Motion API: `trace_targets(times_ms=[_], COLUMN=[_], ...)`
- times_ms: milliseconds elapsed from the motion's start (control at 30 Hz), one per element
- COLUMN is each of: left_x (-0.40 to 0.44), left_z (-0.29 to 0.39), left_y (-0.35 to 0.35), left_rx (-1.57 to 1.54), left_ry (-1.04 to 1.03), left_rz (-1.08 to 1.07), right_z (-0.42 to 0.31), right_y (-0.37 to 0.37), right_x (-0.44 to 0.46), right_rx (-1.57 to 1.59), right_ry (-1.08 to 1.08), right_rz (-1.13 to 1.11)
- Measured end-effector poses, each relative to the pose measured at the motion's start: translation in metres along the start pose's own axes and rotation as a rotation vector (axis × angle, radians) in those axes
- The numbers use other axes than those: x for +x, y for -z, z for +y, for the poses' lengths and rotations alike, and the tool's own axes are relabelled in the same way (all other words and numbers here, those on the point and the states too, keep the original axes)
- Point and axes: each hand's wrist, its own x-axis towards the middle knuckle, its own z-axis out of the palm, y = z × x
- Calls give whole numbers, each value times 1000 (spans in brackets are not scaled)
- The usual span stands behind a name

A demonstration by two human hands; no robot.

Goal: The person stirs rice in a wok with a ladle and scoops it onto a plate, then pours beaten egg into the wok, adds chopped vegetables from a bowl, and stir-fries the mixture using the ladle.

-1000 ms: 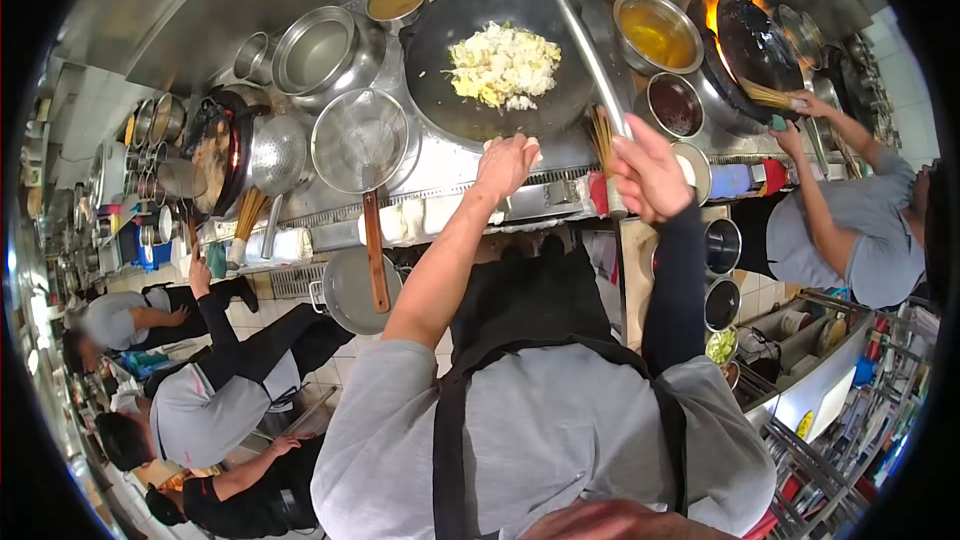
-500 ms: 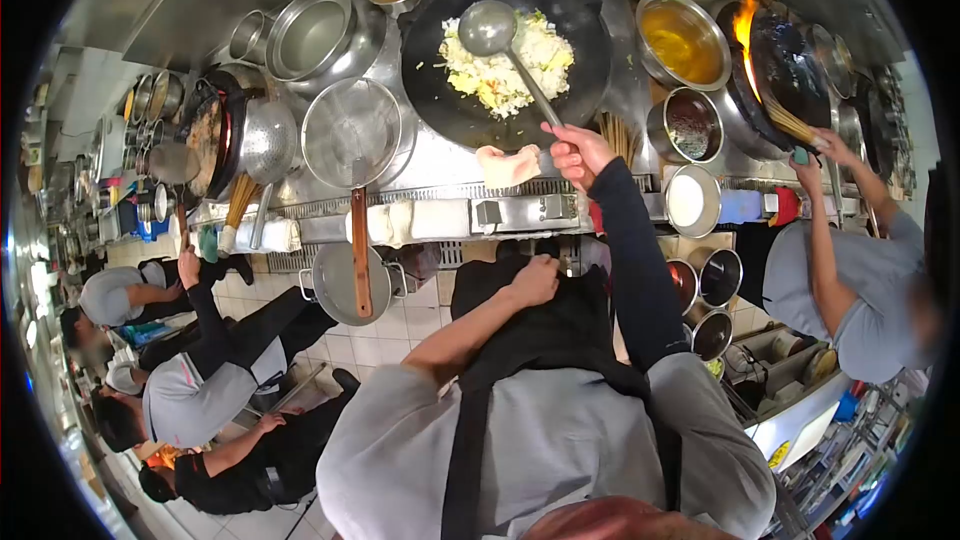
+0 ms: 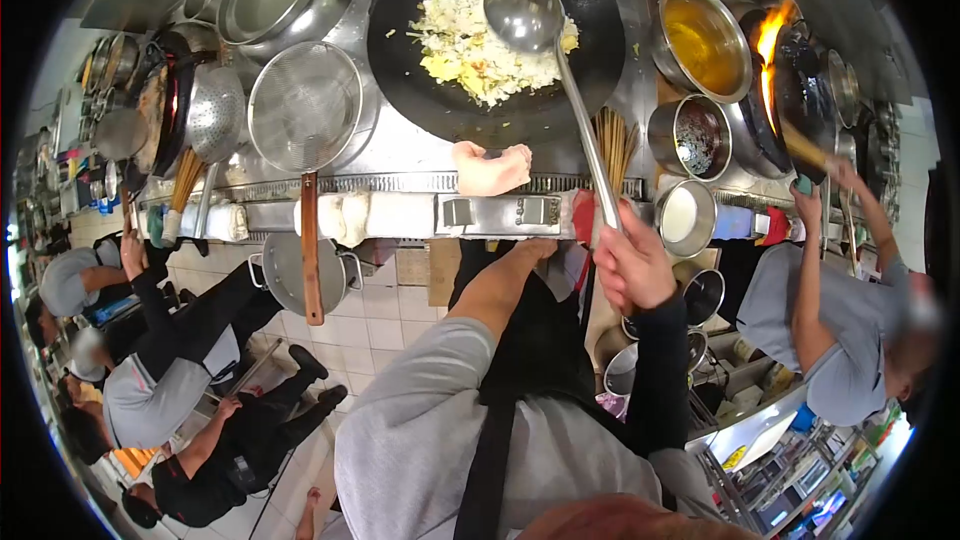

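My right hand (image 3: 636, 262) is closed around the long handle of a metal ladle (image 3: 580, 110). The ladle's round bowl rests over fried rice (image 3: 470, 45) with pale grains and yellow egg bits. The rice lies in a large black wok (image 3: 590, 70). At the wok's near rim, my left hand (image 3: 492, 169) appears as a cut-off, skin-coloured shape, its fingers seemingly closed on the rim. Its wrist is broken off in the picture, and my left forearm (image 3: 500, 285) ends at the stove's front edge. A bamboo brush (image 3: 614, 145) stands beside the wok.
To the left, a wire strainer (image 3: 305, 105) extends its wooden handle over the front edge. An oil bowl (image 3: 705, 45) and a white-filled pot (image 3: 686, 215) stand right. Flames (image 3: 769, 50) rise by another wok, where a co-worker (image 3: 830, 310) holds a brush. More people work at left.
The ladle bowl has shifted right across the rice, and my right hand has come down toward me. My left forearm reaches further toward the stove. The whole view has tilted slightly.
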Motion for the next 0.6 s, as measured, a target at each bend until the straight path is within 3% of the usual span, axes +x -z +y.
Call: trace_targets(times_ms=[33,67,133,167,267,333,400,467,533,600], left_x=[4,5,11,11,16,13,14,18,24,29], left_z=[-2,-2,-2,-3,-2,1,3,4,7,8], left_y=[-2,-5,-6,-7,-9,-12,-12,-13,-13,-12], left_rx=[4,8,15,10,15,20,23,22,14,16], left_ry=[13,20,35,41,56,65,81,91,97,102], left_rz=[31,45,79,90,112,120,133,147,155,163], right_z=[0,14,17,4,-5,-2,-3,0,-7,-3], right_y=[19,43,41,14,-7,20,10,-28,-47,-17], right_x=[6,29,57,53,54,81,110,96,67,85], right_rx=[109,458,422,152,-1,514,453,-18,-194,280], right_ry=[-87,-210,-182,-147,-2,-73,-161,-18,189,-28], right_rz=[-102,-240,-255,-72,-33,-381,-304,-53,-53,-296])
